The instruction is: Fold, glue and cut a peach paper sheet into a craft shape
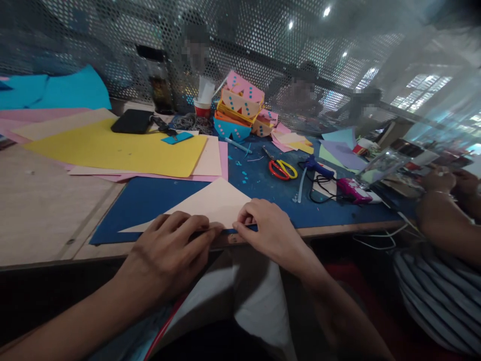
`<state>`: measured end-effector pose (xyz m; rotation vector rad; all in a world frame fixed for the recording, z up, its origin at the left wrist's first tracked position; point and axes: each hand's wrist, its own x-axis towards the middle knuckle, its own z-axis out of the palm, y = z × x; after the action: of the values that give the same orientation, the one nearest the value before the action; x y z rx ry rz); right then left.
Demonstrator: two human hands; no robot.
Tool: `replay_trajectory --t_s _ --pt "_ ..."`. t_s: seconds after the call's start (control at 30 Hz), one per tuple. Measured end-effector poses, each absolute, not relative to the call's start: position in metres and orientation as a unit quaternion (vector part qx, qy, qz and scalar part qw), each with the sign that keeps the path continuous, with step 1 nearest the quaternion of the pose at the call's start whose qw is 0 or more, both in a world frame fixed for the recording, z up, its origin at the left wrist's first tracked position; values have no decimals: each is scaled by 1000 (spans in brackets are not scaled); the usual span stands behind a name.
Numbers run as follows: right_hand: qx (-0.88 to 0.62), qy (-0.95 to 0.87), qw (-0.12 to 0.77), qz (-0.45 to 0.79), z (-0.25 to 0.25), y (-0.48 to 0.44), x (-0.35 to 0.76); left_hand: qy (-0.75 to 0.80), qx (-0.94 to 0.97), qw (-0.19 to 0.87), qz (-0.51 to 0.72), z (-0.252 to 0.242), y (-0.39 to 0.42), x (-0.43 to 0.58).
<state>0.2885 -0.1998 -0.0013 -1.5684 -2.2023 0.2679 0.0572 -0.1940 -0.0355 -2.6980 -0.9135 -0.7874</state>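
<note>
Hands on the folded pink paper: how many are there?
2. The left hand presses the paper at its near edge; the right hand touches that edge beside it. No others touch it.

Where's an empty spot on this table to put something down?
The bare wooden table left of the dark blue sheet is free. That sheet is bare too. Crowded by the scissors, glue gun and paper boxes.

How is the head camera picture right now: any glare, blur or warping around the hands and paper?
Head view: wide-angle warp bows the table edge; ceiling lights and windows glare top right; the right side smears, blurring the co-worker's arm; left hand, right hand and folded pink paper are dim but sharp.
</note>
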Motion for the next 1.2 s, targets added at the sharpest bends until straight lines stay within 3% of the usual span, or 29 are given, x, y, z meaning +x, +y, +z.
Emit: replay_trajectory --t_s 1.2 --pt "-586 -762 238 139 -3 -207 325 -315 -910 88 -253 -36 -193 54"
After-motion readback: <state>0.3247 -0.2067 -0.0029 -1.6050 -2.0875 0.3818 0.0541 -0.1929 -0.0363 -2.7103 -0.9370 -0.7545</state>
